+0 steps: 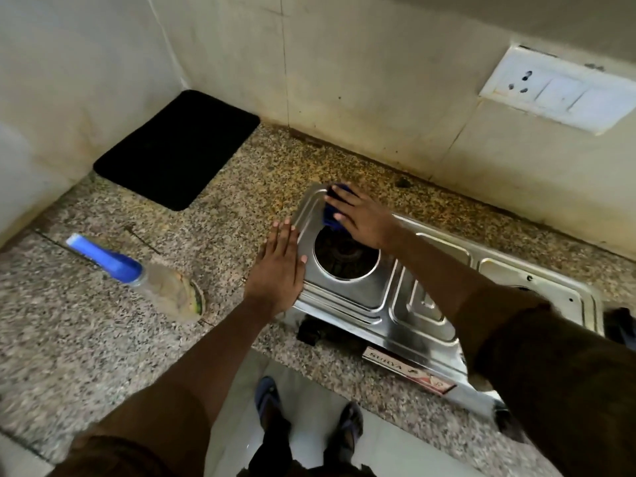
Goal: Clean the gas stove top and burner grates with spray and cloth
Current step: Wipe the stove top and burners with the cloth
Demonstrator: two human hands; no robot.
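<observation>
The steel gas stove top (382,297) sits on the speckled granite counter, with its grates off. My right hand (361,215) presses a blue cloth (330,211) flat against the stove's far left corner, just behind the open left burner well (346,254). My left hand (278,266) lies flat with straight fingers on the stove's left edge. A spray bottle (137,273) with a blue nozzle lies on its side on the counter to the left of the stove. No burner grates are in view.
A black mat (175,149) lies in the counter's back left corner against the tiled wall. A white socket plate (557,87) is on the wall at the right. A black knob (309,330) shows on the stove's front. My feet stand on the floor below.
</observation>
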